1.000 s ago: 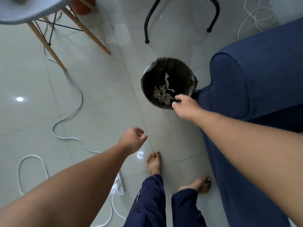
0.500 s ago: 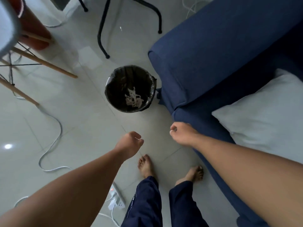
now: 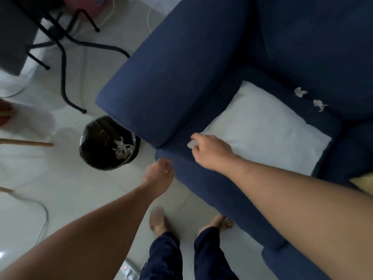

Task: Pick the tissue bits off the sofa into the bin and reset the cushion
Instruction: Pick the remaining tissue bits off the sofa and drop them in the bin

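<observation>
Tissue bits, two crumpled white scraps (image 3: 300, 91) (image 3: 319, 104), lie on the navy fabric sofa (image 3: 181, 77), just beyond the far edge of the flat white cushion (image 3: 262, 130) that rests on the seat. More shreds already sit inside the round bin with its black liner (image 3: 110, 143), which stands on the pale tiled floor (image 3: 60, 188) against the sofa's near arm.

A second ago my right hand (image 3: 212, 151) was over that bin's rim; now it has swung across to the near corner of the cushion, fingers loosely curled and holding nothing that I can make out. It sits at the corner, though I cannot tell whether it touches the fabric. My left hand (image 3: 159, 172) hangs low between bin and sofa front, fingers half bent; it is blurred, and it seems empty.

I read this as one drop finished and the return trip begun. Two scraps remain, both on the far side of the cushion from me, so I expect to reach over or past it for them. Straightening the cushion looks sensible only after those are binned.
</observation>
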`<state>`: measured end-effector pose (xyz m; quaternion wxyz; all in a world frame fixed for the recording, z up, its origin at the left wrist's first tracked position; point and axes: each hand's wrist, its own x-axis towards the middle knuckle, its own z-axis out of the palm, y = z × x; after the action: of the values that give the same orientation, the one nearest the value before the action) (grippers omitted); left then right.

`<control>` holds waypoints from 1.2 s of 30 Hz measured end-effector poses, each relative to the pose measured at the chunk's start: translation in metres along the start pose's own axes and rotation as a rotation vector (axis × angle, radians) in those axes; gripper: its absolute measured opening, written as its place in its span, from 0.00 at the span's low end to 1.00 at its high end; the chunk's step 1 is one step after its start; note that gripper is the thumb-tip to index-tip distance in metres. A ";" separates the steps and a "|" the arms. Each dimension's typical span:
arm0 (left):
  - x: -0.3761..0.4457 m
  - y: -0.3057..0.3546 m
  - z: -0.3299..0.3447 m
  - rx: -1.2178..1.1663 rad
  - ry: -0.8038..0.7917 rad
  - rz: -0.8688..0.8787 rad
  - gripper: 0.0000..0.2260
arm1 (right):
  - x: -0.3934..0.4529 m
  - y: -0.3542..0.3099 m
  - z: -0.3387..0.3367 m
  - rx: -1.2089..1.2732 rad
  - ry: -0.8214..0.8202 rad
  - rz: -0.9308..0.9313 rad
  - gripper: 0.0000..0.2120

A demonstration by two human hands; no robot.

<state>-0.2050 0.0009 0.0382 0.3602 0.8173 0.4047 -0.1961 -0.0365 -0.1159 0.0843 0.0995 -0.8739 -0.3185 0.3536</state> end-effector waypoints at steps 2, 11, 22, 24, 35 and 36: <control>0.007 0.029 -0.001 -0.012 0.033 0.030 0.12 | -0.004 0.020 -0.019 -0.063 0.044 -0.009 0.23; 0.047 0.144 -0.018 0.073 0.110 0.152 0.20 | -0.020 0.128 -0.082 -0.044 0.204 0.118 0.20; 0.096 0.298 0.013 0.232 0.094 0.412 0.16 | -0.053 0.262 -0.115 0.058 0.314 0.309 0.20; 0.099 0.325 0.026 0.262 0.069 0.487 0.16 | -0.058 0.282 -0.117 0.086 0.333 0.370 0.21; 0.134 0.426 0.081 0.411 -0.045 0.696 0.19 | -0.064 0.344 -0.124 0.270 0.413 0.624 0.30; 0.139 0.432 0.085 0.427 -0.054 0.694 0.20 | -0.061 0.347 -0.124 0.292 0.428 0.641 0.30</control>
<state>0.2220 -0.1690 0.0821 0.2377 0.9564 0.0453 -0.1637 0.1832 -0.4173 0.0707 0.1715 -0.9593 0.0515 0.2183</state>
